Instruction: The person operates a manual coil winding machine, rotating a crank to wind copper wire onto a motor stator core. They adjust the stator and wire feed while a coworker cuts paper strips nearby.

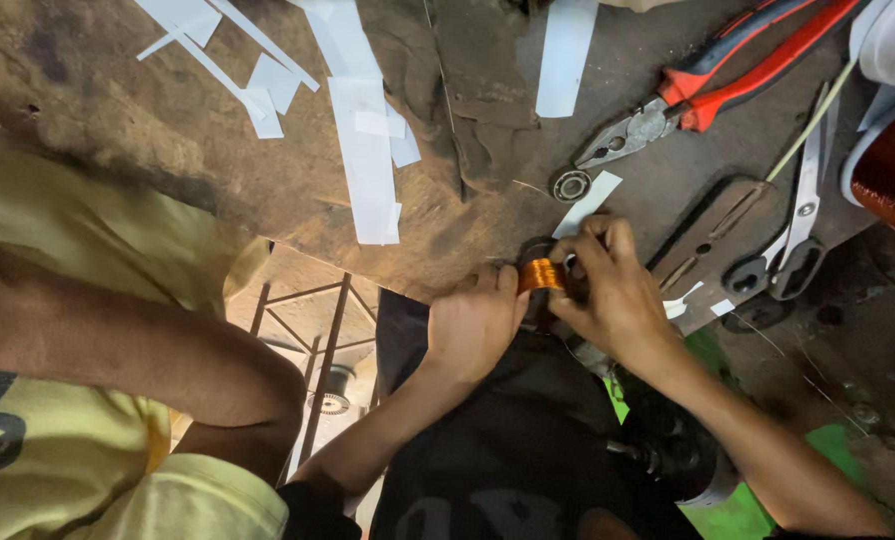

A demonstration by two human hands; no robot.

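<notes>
Head view: at centre frame, on the near edge of a worn brown workbench, the left hand and right hand both close their fingers around a small copper wire coil. The dark part it sits on is mostly hidden by the fingers. White paper strips lie scattered across the upper left. Red-handled pliers lie upper right, with a small bearing just below. A copper spool is cut off at the right edge.

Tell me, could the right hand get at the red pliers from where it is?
Probably yes: the right hand is busy on the copper coil, but only bare bench lies between it and the red pliers.
</notes>
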